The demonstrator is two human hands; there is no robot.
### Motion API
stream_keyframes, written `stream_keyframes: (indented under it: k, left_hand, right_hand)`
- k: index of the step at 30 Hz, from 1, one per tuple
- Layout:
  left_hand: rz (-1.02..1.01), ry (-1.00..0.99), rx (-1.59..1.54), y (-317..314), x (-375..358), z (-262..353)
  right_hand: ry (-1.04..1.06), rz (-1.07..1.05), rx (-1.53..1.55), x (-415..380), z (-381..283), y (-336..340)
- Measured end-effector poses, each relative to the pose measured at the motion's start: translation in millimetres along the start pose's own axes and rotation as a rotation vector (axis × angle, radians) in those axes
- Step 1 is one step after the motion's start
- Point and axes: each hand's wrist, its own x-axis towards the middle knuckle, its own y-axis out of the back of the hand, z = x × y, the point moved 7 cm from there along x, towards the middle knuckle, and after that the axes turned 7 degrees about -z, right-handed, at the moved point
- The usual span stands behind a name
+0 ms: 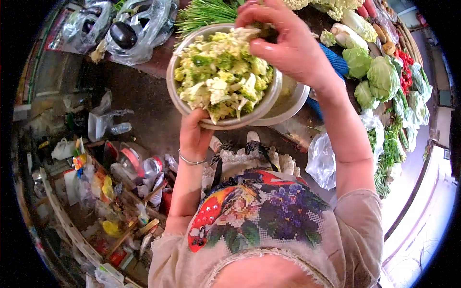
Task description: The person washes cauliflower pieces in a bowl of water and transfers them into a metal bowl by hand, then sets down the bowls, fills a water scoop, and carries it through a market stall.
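Note:
A metal bowl (174,91) heaped with cut cauliflower pieces (223,79), pale with green parts, is tilted a little toward me. My left hand (194,132) grips its near rim, thumb over the edge; a bracelet circles that wrist. Above the bowl's far right side, my right hand (283,41) has its fingers curled round a pale piece of cauliflower (246,33), partly hidden by the fingers. A second metal bowl (303,98) shows behind the first at the right, mostly covered by it.
Cabbages (382,77), red peppers (406,69) and green bunches line the right side. Long green stalks (204,17) lie behind the bowl. An eggplant (123,35) rests on plastic bags at upper left. Blue netting (334,60) is beside my right forearm. Clutter and plastic bottles (132,161) fill the lower left.

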Motion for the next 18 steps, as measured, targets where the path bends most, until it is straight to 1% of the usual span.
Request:
stream_keyframes:
  k: [1,3,4,5,7,8,10,11,13,15,17,18]
  left_hand:
    - [-0.022,0.012,-0.003,-1,1,-5]
    - [-0.046,0.042,0.029,-6,5,-13]
    - [-0.035,0.047,0.029,-8,4,-15]
    - [-0.024,0.053,0.028,-11,3,-17]
    - [-0.026,0.075,0.038,-22,-1,-14]
    - [-0.028,0.099,0.049,-27,-2,-14]
    - [-0.035,0.082,0.056,-32,-2,-12]
    - [-0.043,0.072,0.067,-34,-3,-11]
    - [-0.063,0.059,0.084,-32,-1,-13]
    - [-0.040,0.074,0.082,-33,-1,-15]
    - [-0.036,0.087,0.086,-36,-1,-14]
    - [-0.032,0.097,0.089,-37,-1,-14]
  right_hand:
    - [-0.001,-0.058,-0.020,6,4,-9]
    - [0.273,0.195,-0.221,7,-7,-15]
    - [0.282,0.152,-0.288,15,-2,-26]
    - [0.268,0.087,-0.350,16,3,-35]
    - [0.028,-0.155,-0.411,13,17,-49]
    - [0.031,-0.157,-0.413,11,18,-49]
    - [0.004,-0.178,-0.524,8,23,-48]
    - [0.004,-0.180,-0.523,6,25,-46]
    - [0.003,-0.098,-0.455,6,29,-35]
    - [-0.013,-0.128,-0.441,6,30,-31]
    - [-0.033,-0.116,-0.547,5,31,-30]
    - [-0.036,-0.115,-0.547,5,34,-29]
